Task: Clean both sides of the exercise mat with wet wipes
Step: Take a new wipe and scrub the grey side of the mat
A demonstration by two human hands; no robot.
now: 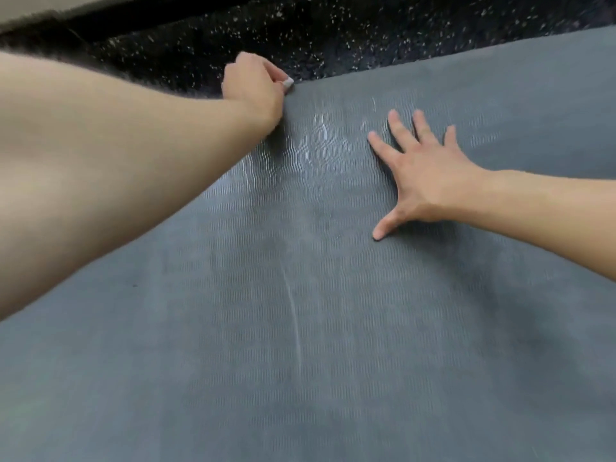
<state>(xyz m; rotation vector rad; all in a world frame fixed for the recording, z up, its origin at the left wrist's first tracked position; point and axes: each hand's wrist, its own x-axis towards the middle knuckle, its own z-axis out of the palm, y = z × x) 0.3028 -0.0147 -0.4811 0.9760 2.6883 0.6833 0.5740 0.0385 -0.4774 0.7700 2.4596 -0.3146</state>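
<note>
the exercise mat (333,328) is the biggest thing here. it is grey-blue, with a fine wavy texture, and it lies flat on the floor, filling almost the whole lower and middle part of the view. its far edge runs on a slant from the middle top toward the upper right. on the far part of the mat, between the two hands, the surface is shiny with pale wet streaks, and one thin pale line goes down the middle toward the near side.

beyond the far edge there is the floor (300,35), black with many small white speckles. in the top left corner a pale strip (50,11) crosses the view; i cannot tell what it is.

the left forearm comes in from the left side, very large and close to the camera. the left hand (251,86) is at the far edge of the mat, with the fingers curled tight around a wet wipe (288,83). only a small white corner of the wipe shows out of the fist, touching the mat just at its edge.

the right hand (423,175) lies flat on the mat, palm down, fingers straight and spread wide, thumb stretched toward the near side. it holds nothing.
</note>
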